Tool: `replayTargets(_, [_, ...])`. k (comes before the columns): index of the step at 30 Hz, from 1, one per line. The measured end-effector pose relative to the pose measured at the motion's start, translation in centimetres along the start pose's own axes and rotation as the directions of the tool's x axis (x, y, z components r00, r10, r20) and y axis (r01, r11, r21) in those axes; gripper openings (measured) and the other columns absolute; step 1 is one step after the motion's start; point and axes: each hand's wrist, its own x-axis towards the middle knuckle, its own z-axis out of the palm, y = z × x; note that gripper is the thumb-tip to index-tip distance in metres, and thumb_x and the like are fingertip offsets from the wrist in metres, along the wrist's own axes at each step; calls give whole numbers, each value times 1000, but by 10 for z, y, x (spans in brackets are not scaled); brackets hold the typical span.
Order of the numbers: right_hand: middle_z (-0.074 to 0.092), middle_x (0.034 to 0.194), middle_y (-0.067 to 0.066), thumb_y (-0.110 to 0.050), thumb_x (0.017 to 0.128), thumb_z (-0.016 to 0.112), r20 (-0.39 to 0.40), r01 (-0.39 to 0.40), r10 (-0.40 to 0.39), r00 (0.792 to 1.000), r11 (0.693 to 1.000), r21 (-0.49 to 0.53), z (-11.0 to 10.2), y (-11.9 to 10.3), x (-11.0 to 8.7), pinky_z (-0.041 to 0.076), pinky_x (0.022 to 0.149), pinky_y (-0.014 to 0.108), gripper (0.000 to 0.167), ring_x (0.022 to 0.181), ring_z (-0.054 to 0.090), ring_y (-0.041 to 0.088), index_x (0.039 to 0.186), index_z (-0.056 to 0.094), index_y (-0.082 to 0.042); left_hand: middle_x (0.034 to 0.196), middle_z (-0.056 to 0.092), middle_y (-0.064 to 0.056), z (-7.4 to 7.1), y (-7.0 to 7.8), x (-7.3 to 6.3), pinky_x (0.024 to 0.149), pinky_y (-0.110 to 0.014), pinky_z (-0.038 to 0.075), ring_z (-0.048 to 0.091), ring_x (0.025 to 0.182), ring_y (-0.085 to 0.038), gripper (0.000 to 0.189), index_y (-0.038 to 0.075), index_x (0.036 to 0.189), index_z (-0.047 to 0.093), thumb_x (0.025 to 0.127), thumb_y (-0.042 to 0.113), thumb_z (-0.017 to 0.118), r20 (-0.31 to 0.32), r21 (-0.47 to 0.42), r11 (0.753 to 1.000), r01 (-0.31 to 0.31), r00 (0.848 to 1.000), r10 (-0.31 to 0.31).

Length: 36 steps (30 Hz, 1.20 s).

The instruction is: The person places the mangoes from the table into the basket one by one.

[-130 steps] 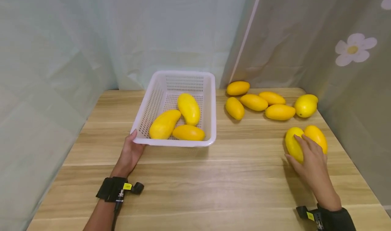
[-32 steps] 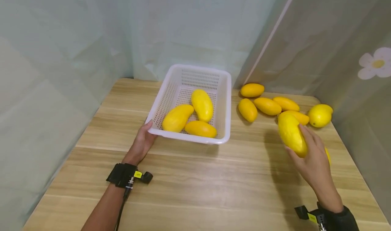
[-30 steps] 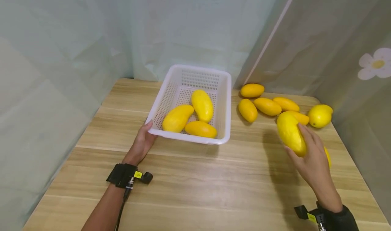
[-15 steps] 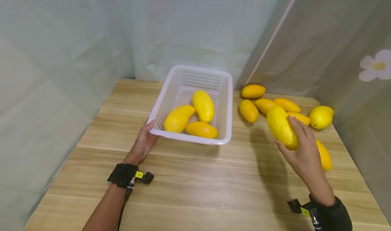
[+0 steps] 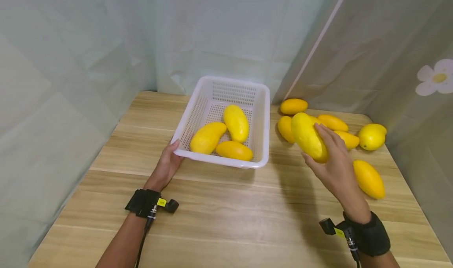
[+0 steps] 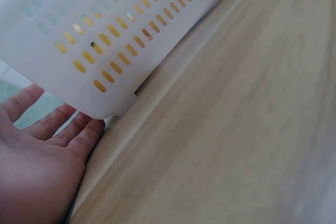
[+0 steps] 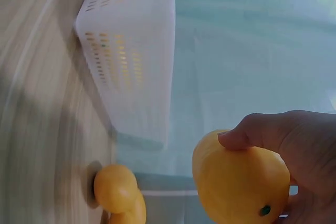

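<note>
My right hand [image 5: 334,163] grips a large yellow mango [image 5: 308,138], thumb on one side and fingers on the other. The mango is raised over the table, right of a white plastic basket [image 5: 266,122]; in the right wrist view a small dark stem spot marks the held mango [image 7: 236,182]. At the basket's near left corner, my left hand [image 5: 165,163] holds on with the thumb at the rim. The left wrist view has the left hand's fingers [image 6: 86,135] against that corner, tips partly hidden. Three yellow mangoes [image 5: 208,138] lie inside the basket.
Several orange-yellow mangoes [image 5: 332,122] lie at the back right of the wooden table [image 5: 219,213], some partly hidden by the held one. A rounder yellow fruit [image 5: 371,136] sits near the right edge, and a single mango [image 5: 369,179] lies nearer. Curtains [image 5: 226,36] enclose the back and sides.
My right hand has lifted the yellow mango from beside another mango and carried it left, toward the basket. The left hand stays at the basket's corner. The head view has shifted slightly.
</note>
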Motion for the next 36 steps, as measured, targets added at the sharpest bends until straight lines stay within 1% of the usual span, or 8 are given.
replayTargets(7, [38,135,8,-9,66,80,-23,78,-77,997,996,51,14,-10,15,31,92,45,82,121,33,26,137,40,-15,147,13,5,0,3,-1,102,-38,14,18,130,-18,51,32,144,18,95,40,31,0,-3,1000,12,1000,-12])
replayTargets(12, [39,135,9,-8,65,80,-29,117,-115,993,991,60,22,-18,25,30,94,43,81,121,33,25,137,41,-14,147,13,5,1,3,0,103,-39,13,17,131,-19,51,32,144,18,95,40,31,7,-5,1000,1,1000,-1])
replayTargets(18, [38,136,6,-11,67,78,-19,119,-118,993,992,51,27,-24,36,30,93,44,79,121,33,26,137,41,-16,148,12,2,-2,4,2,102,-40,14,16,131,-22,50,30,145,17,97,38,28,19,31,999,-33,999,32])
replayTargets(22, [39,135,6,-14,68,78,1,107,-107,994,993,50,31,-28,44,32,91,46,78,120,34,26,137,41,-17,148,11,-1,-2,7,1,102,-39,14,15,131,-23,51,27,145,17,96,37,29,15,17,999,-35,999,35])
replayTargets(25, [40,134,7,-16,68,78,15,114,-115,993,993,41,33,-32,51,34,87,46,77,117,36,28,136,42,-16,147,12,0,0,8,1,103,-39,12,16,131,-22,53,27,145,18,95,39,32,-1,-10,1000,-17,1000,17])
replayTargets(30, [41,132,8,-17,66,80,38,137,-137,990,990,15,35,-37,60,37,79,45,77,113,38,28,135,45,-16,146,15,5,3,6,1,103,-38,12,19,129,-20,54,30,144,19,94,42,34,-15,-18,1000,23,1000,-23])
replayTargets(36, [40,132,10,-18,67,80,90,133,-132,987,991,0,41,-44,67,39,80,45,77,114,37,28,135,45,-17,146,15,4,5,6,-1,102,-39,11,20,128,-20,52,31,144,19,94,39,34,-29,-29,999,33,999,-34])
